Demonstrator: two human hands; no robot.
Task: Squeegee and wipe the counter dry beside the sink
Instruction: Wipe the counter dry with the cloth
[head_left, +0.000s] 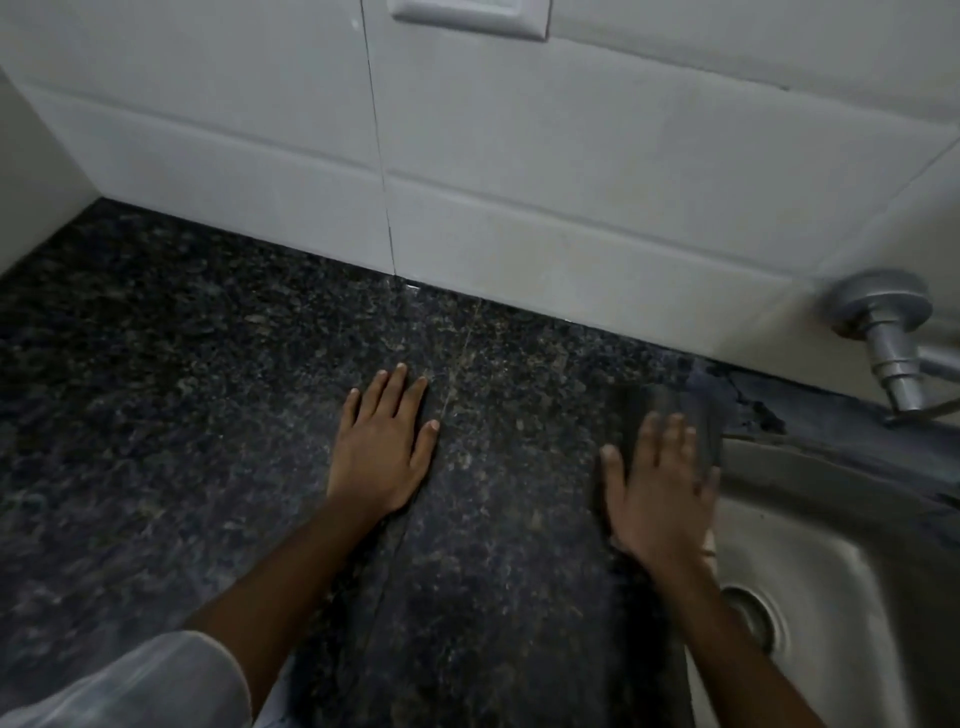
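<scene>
here both hands lie flat on the dark speckled stone tabletop (182, 364). the left hand (382, 447) is palm down with straight fingers held close together, thumb a little apart, resting on bare stone near the middle of the view and holding nothing. the right hand (662, 488) is blurred; its fingers are spread and pressed down on a dark grey cloth (670, 415), which lies on the tabletop right at the edge of the steel sink (831, 571). the cloth sticks out beyond the fingertips toward the wall and shows a little beside the thumb; the rest of it is hidden under the palm. the two hands are well apart, the left one nearer the seam line that runs across the stone.

the sink fills the lower right corner, its round drain (753, 613) just beside the right forearm. a metal tap fitting (883, 332) comes out of the white tiled wall (519, 182) above the sink's far rim. a white switch plate (467, 15) sits at the top of the wall. a light sleeve (130, 686) covers the left upper arm at the bottom left.
</scene>
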